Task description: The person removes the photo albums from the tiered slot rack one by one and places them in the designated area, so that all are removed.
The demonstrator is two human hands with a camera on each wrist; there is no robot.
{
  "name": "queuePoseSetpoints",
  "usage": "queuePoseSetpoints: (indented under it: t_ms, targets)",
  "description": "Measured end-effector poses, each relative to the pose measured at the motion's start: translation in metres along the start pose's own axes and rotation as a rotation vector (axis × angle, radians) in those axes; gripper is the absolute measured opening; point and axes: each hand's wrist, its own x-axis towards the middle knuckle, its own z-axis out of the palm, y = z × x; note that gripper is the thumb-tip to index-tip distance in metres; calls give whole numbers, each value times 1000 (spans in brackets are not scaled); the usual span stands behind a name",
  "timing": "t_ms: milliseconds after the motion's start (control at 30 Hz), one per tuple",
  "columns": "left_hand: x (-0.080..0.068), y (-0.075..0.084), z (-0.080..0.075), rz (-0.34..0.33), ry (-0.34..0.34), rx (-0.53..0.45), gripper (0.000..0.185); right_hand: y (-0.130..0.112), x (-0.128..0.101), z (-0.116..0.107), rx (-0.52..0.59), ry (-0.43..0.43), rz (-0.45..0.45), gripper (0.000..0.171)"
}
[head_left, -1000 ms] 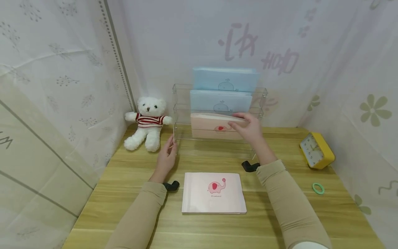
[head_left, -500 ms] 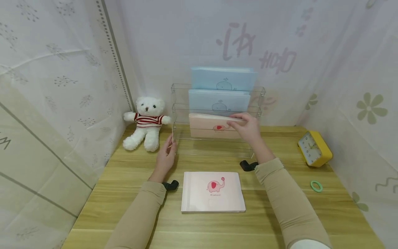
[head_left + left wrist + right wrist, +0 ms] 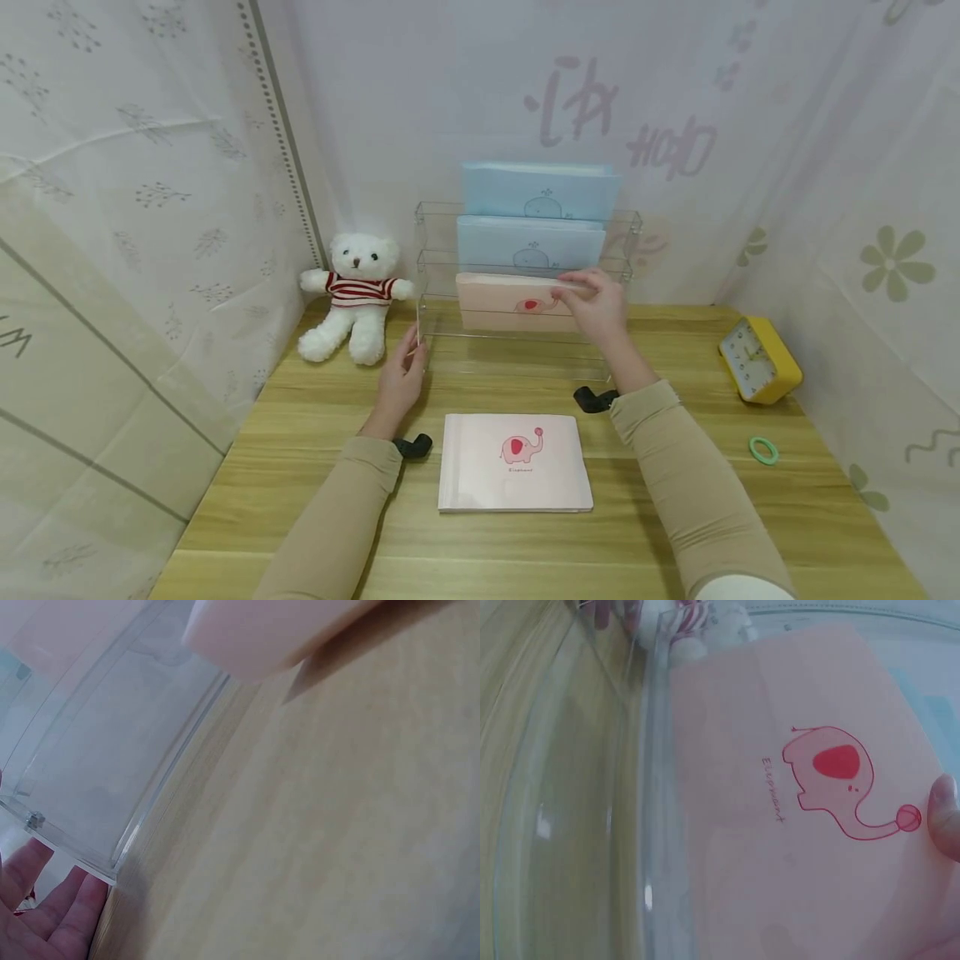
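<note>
A clear acrylic rack (image 3: 517, 337) with stepped tiers stands toward the back of the wooden table. My right hand (image 3: 597, 310) pinches the top right edge of a pink elephant notebook (image 3: 487, 302) in the front tier; its thumb (image 3: 945, 819) lies on the cover beside the elephant's trunk. With my left hand (image 3: 400, 382) I hold the rack's left side panel low down, fingers (image 3: 71, 911) on its outer side. Two light blue whale notebooks, a middle one (image 3: 487, 242) and a back one (image 3: 498, 187), stand in the tiers behind. Another pink elephant notebook (image 3: 480, 467) lies flat in front.
A white teddy bear (image 3: 358, 292) in a striped sweater sits left of the rack, close to my left hand. On the right are a yellow alarm clock (image 3: 761, 360) and a green ring (image 3: 763, 451). Patterned curtains (image 3: 825, 167) close in the back and sides.
The pink notebook in my right hand has tipped slightly, its top now looking narrower. My left hand stays on the rack's side.
</note>
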Motion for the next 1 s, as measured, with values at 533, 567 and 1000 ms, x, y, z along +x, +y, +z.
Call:
queuePoseSetpoints:
  t_ms: [533, 567, 1000]
  targets:
    - [0, 1, 1, 9, 6, -40, 56, -49, -19, -24, 140, 227, -151, 25]
    - [0, 1, 0, 9, 5, -41, 56, -50, -21, -25, 124, 216, -153, 26]
    - [1, 1, 0, 7, 7, -23, 56, -25, -50, -19, 31, -92, 93, 28]
